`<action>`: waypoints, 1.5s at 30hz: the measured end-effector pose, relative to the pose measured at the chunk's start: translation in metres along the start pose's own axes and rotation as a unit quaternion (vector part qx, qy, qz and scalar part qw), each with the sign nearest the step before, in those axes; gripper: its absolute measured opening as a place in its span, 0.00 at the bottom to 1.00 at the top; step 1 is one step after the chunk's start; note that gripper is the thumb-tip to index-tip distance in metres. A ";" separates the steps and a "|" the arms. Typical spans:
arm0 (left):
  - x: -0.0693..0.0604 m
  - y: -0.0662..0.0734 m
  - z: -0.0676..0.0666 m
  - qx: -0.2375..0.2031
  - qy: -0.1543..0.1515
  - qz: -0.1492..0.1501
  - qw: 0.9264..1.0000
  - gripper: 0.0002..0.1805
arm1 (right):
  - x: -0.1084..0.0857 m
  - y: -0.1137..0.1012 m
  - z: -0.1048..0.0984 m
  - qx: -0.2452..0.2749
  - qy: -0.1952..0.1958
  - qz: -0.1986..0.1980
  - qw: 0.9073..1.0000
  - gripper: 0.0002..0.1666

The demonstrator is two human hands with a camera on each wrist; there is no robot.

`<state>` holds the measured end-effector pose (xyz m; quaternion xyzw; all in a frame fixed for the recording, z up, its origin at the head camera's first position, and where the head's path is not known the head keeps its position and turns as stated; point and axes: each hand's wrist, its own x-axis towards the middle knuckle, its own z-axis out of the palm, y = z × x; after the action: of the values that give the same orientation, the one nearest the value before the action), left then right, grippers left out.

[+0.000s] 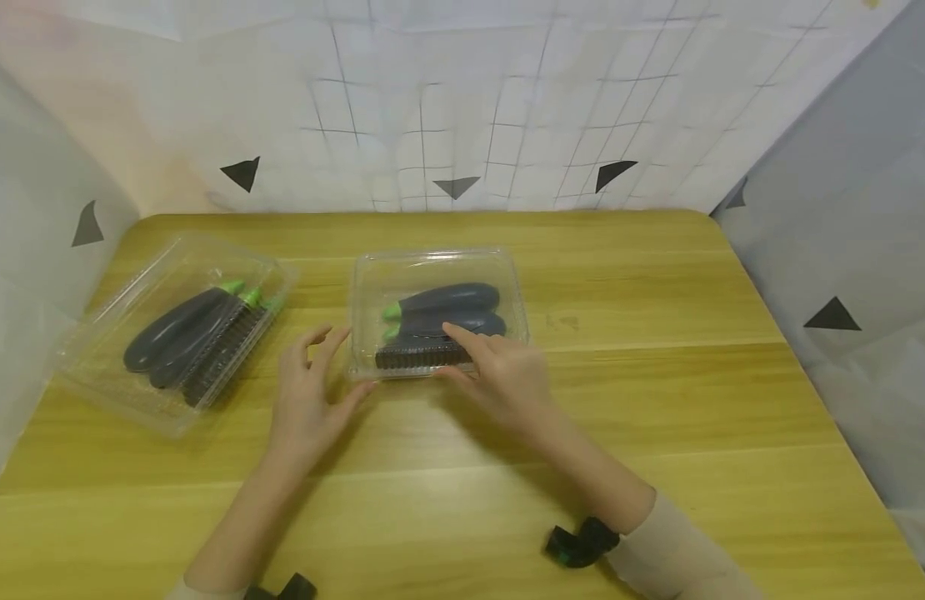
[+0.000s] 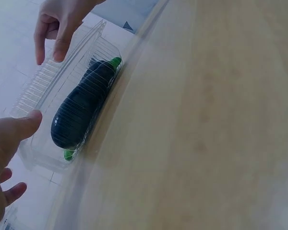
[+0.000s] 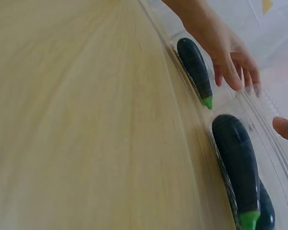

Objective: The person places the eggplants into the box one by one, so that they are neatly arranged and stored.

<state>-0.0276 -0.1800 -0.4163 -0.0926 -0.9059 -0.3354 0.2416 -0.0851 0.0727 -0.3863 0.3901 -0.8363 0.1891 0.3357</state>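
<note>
A clear plastic clamshell box (image 1: 367, 308) sits on the wooden table with its lid down over dark eggplants (image 1: 447, 297) with green stems. My right hand (image 1: 507, 375) reaches over its front edge, index finger extended above the lid, thumb at the front rim. Beside the front left corner, my left hand (image 1: 305, 400) has its thumb and index finger spread, close to the box walls. The left wrist view shows the left thumb (image 2: 31, 123) by the box's end; whether it touches is unclear. Neither palm is visible from above.
A second clear box (image 1: 117, 333), set at an angle on the table's left side, holds more eggplants (image 1: 181, 325). The wooden table (image 1: 657, 350) ends at a back wall (image 1: 507, 100) draped in white sheeting with black triangle marks.
</note>
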 end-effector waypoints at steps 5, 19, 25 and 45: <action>0.004 0.000 -0.002 0.023 -0.006 0.013 1.000 0.46 | -0.006 0.011 -0.009 -0.009 0.001 0.016 1.000 0.35; 0.014 -0.010 -0.036 0.140 -0.063 0.049 0.987 0.47 | -0.024 0.062 -0.038 0.002 -0.018 0.022 1.000 0.34; 0.035 -0.017 -0.054 0.172 -0.138 0.041 0.975 0.50 | -0.023 0.091 -0.060 -0.009 -0.100 0.062 0.993 0.37; 0.091 -0.034 -0.030 0.212 -0.221 -0.037 0.951 0.48 | -0.020 0.156 -0.087 -0.013 -0.260 0.279 0.924 0.48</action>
<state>-0.1063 -0.2249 -0.3709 -0.0775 -0.9896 -0.1154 0.0370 -0.1607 0.2308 -0.3479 0.1717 -0.9716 0.1561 0.0456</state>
